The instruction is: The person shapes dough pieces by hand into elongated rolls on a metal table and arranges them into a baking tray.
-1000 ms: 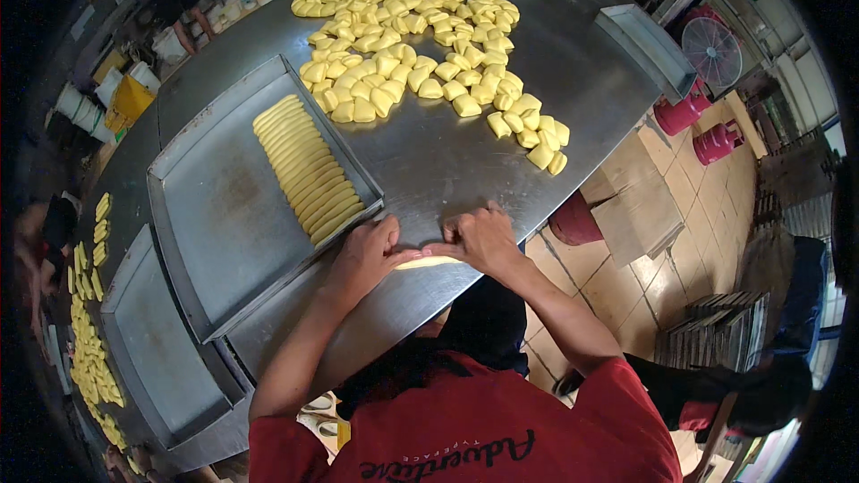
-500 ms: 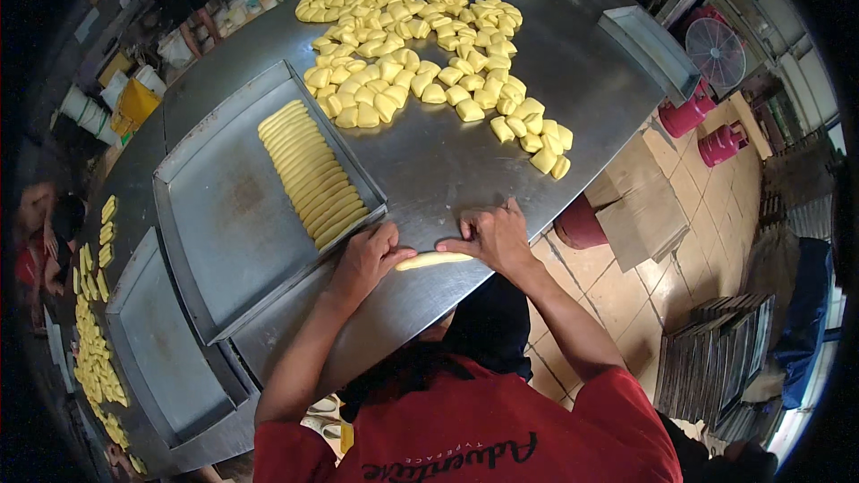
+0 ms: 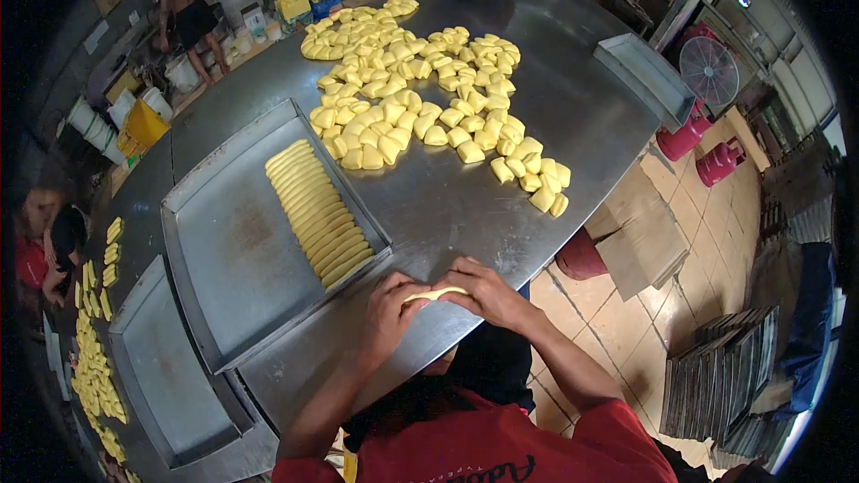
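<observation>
A thin yellow dough stick (image 3: 437, 293) is held between my two hands near the front edge of the steel table. The fingers of my left hand (image 3: 389, 309) are closed round its left end, hiding that tip. My right hand (image 3: 488, 293) grips the right part, with thumb and fingers pressed on it. To the left of my hands lies a large metal tray (image 3: 201, 250), its right side lined with a row of rolled dough sticks (image 3: 319, 215). Beyond my hands, cut yellow dough pieces (image 3: 385, 130) are spread across the table in a big cluster.
A second metal tray (image 3: 170, 367) sits at the left, beside more dough pieces (image 3: 94, 367). Another tray (image 3: 646, 76) rests at the far right table edge. Red gas cylinders (image 3: 718, 162) and stacked trays (image 3: 718, 376) stand on the floor. Other people (image 3: 190, 9) are nearby.
My hands have come closer together, and the dough stick, flat on the table before, is now gripped and bent between them. The view has tilted up slightly, showing another person's hands at the far edge.
</observation>
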`<control>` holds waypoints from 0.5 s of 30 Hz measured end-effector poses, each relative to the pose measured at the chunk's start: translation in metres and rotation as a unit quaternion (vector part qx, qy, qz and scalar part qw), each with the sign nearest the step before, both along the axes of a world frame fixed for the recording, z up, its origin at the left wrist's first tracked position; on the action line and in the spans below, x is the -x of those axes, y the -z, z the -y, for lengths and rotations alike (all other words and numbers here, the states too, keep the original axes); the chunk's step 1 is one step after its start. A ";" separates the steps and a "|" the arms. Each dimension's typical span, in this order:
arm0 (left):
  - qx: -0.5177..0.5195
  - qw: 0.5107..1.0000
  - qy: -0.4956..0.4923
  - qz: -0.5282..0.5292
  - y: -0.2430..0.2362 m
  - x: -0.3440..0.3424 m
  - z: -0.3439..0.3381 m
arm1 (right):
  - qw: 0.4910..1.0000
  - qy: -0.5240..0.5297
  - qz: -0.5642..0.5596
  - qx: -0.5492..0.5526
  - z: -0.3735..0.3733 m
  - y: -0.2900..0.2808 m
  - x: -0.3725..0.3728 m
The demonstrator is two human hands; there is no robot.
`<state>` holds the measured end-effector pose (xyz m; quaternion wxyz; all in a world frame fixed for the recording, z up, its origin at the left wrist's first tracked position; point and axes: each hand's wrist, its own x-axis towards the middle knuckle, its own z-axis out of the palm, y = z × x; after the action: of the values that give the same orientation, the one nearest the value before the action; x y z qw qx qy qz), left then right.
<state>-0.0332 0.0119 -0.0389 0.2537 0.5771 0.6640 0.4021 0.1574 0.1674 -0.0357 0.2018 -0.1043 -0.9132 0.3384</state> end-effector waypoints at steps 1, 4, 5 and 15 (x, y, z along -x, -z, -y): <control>0.005 1.000 -0.007 -0.003 -0.008 0.003 -0.003 | 1.000 -0.005 0.009 0.011 -0.006 -0.010 0.002; 0.003 0.999 -0.016 -0.031 -0.009 0.009 -0.007 | 0.999 -0.021 0.014 0.029 -0.017 -0.013 0.002; -0.003 0.998 -0.020 -0.055 -0.007 0.009 -0.008 | 0.999 -0.033 0.011 0.038 -0.020 -0.010 0.000; 0.045 0.965 0.053 -0.253 0.008 -0.047 -0.007 | 0.979 0.201 0.012 -0.017 -0.111 -0.031 0.038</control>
<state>0.0137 0.0189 -0.0467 0.1242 0.6824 0.6924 0.1987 0.1198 0.2785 -0.0051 0.2564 -0.2865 -0.8816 0.2739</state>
